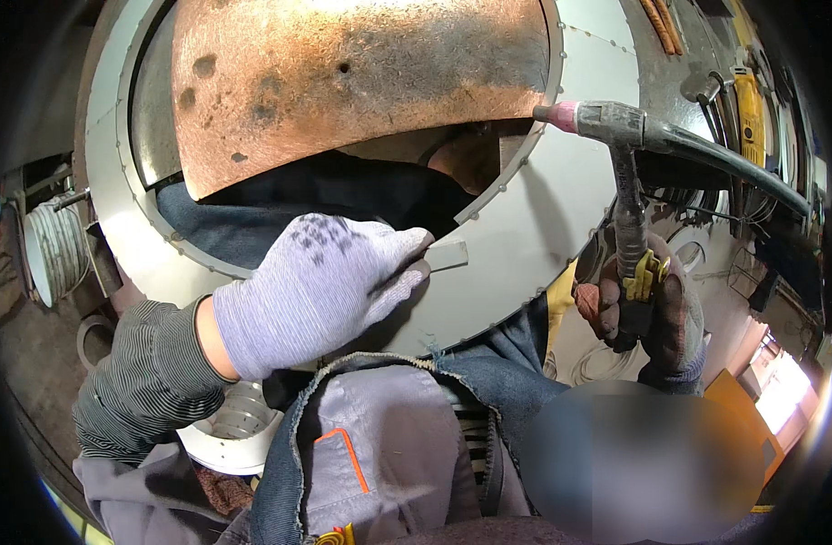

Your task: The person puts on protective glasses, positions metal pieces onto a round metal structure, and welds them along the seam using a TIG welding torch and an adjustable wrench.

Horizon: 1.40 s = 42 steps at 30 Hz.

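My left hand, in a pale glove with dark spots, pinches a small flat grey metal strip between thumb and fingers. The strip lies over the front of a large flat metal ring with small tack welds along its edges. My right hand, in a darker soiled glove, is wrapped round the grip of a welding torch. The torch stands upright, its pink nozzle pointing left near the ring's inner edge, apart from the strip. A reddish-brown rod-like thing shows by the right fingers; its kind is unclear.
A curved copper-coloured plate covers much of the ring's opening. Dark blue cloth shows beneath it. A cable spool stands at far left. A white round container is below my left forearm. A yellow tool lies at far right.
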Each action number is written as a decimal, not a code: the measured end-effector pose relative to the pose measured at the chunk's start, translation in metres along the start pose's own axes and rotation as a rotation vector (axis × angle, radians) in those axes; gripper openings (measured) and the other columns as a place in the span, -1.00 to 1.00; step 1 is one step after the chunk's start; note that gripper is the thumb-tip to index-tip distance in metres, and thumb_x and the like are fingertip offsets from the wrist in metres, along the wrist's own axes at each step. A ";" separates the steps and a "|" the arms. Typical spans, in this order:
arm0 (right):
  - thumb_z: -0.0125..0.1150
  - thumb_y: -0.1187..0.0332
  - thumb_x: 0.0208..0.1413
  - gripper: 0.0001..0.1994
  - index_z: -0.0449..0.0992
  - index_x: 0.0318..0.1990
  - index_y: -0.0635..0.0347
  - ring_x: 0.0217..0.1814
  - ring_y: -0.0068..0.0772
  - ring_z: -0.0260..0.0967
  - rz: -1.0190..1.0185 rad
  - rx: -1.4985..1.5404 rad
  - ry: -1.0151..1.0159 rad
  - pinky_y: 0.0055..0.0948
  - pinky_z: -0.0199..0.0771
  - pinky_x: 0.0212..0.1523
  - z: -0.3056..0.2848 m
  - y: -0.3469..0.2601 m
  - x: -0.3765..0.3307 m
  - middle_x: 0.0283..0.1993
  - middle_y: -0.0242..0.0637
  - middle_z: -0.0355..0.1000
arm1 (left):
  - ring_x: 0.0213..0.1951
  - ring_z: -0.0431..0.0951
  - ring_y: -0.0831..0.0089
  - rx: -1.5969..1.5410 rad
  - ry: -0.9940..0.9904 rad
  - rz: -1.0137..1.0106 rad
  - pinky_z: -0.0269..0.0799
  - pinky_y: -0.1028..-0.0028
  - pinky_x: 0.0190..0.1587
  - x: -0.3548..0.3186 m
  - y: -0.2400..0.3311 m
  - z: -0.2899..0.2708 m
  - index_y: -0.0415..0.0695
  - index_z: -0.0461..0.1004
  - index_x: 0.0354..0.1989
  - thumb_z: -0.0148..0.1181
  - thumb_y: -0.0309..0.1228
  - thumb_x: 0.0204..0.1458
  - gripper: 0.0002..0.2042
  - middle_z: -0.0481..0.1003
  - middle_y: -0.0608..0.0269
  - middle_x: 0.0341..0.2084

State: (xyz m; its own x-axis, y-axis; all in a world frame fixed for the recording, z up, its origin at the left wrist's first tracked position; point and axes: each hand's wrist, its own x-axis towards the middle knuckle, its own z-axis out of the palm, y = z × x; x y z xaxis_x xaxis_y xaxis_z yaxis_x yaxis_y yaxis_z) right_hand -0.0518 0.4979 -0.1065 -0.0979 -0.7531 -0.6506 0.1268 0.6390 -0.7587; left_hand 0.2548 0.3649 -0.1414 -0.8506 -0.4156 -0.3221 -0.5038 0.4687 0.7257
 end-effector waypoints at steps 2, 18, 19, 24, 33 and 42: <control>0.05 -0.17 0.27 -0.28 0.23 0.30 0.32 -0.49 -0.51 0.41 0.016 -0.027 -0.003 -0.58 0.41 -0.49 0.000 -0.002 0.000 -0.30 -0.28 0.44 | -0.35 0.55 0.02 0.063 0.029 0.045 0.48 0.19 -0.28 -0.006 0.002 0.008 -0.25 0.41 0.12 0.24 -0.35 0.12 -0.59 0.52 0.01 -0.40; 0.10 -0.36 0.13 -0.10 0.24 0.29 0.37 -0.46 -0.51 0.42 -0.028 -0.051 -0.031 -0.55 0.42 -0.48 0.001 0.003 -0.001 -0.30 -0.26 0.45 | -0.33 0.59 0.08 0.291 0.122 0.007 0.48 0.22 -0.29 -0.010 0.017 0.015 -0.28 0.44 0.05 0.26 -0.32 0.08 -0.60 0.55 0.02 -0.34; 0.11 -0.37 0.12 -0.08 0.24 0.29 0.37 -0.46 -0.50 0.42 -0.020 -0.070 -0.023 -0.54 0.43 -0.46 0.001 0.003 -0.001 -0.30 -0.26 0.45 | -0.33 0.58 0.10 0.341 0.127 0.008 0.48 0.24 -0.30 -0.011 0.019 0.014 -0.28 0.44 0.03 0.26 -0.33 0.08 -0.61 0.55 0.03 -0.34; 0.11 -0.36 0.13 -0.10 0.24 0.29 0.36 -0.45 -0.50 0.43 -0.004 -0.062 -0.001 -0.54 0.43 -0.45 -0.001 0.006 -0.003 -0.30 -0.26 0.45 | -0.35 0.57 0.04 0.233 0.136 -0.034 0.48 0.23 -0.31 -0.006 0.018 0.011 -0.27 0.45 0.00 0.23 -0.35 0.10 -0.66 0.54 -0.01 -0.39; 0.08 -0.37 0.13 -0.10 0.22 0.33 0.29 -0.50 -0.55 0.38 0.042 -0.015 -0.026 -0.58 0.40 -0.51 -0.002 0.004 0.000 -0.34 -0.30 0.43 | -0.31 0.44 0.63 -0.525 -0.178 -0.291 0.45 0.49 -0.17 0.008 -0.003 -0.018 -0.33 0.49 0.06 0.12 -0.30 0.28 -0.66 0.58 0.19 -0.39; -0.05 -0.47 0.11 -0.05 0.27 0.27 0.32 -0.56 -0.59 0.34 0.092 -0.086 -0.003 -0.60 0.35 -0.58 -0.005 -0.010 -0.003 -0.36 -0.28 0.46 | -0.23 0.51 0.61 -0.746 -0.189 -0.294 0.46 0.52 -0.10 0.006 -0.013 -0.010 -0.34 0.48 0.07 0.07 -0.33 0.31 -0.68 0.61 0.22 -0.30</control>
State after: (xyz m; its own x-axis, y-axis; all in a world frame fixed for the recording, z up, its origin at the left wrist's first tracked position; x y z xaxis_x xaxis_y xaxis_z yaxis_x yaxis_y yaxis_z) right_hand -0.0578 0.4944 -0.0969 -0.0871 -0.6910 -0.7176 0.0502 0.7164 -0.6959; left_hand 0.2575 0.3488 -0.1465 -0.7441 -0.2709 -0.6106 -0.5340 -0.3080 0.7874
